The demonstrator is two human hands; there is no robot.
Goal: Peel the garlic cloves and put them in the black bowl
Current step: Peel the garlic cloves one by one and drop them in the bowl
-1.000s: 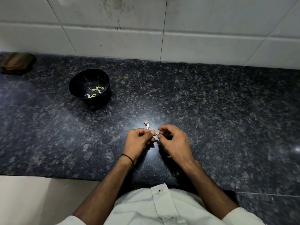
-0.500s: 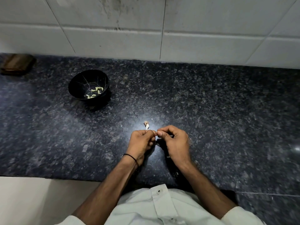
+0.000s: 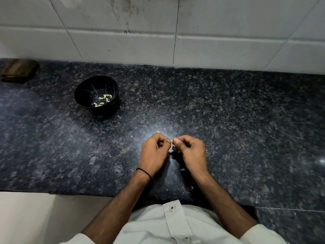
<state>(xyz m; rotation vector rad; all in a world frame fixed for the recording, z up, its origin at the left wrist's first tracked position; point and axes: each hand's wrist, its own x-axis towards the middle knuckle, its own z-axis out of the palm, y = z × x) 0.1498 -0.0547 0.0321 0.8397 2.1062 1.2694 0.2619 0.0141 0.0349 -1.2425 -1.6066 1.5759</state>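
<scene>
My left hand (image 3: 153, 154) and my right hand (image 3: 190, 152) meet over the middle of the dark granite counter (image 3: 237, 129). Their fingertips pinch one small garlic clove (image 3: 171, 141) between them; most of it is hidden by the fingers. A black bowl (image 3: 82, 93) stands up and to the left, well away from both hands, with several pale peeled cloves (image 3: 102, 100) in its bottom. Another small unpeeled piece of garlic (image 3: 158, 132) lies on the counter just beyond my left knuckles.
Bits of papery skin (image 3: 182, 169) lie on the counter under and near my right wrist. A brown object (image 3: 19, 70) sits at the far left against the white tiled wall (image 3: 158, 32). The counter's front edge (image 3: 52, 192) runs along the lower left.
Both hands have stayed in the same spot, working the clove between the fingertips. The thumbs have shifted slightly. The bowl has not moved.
</scene>
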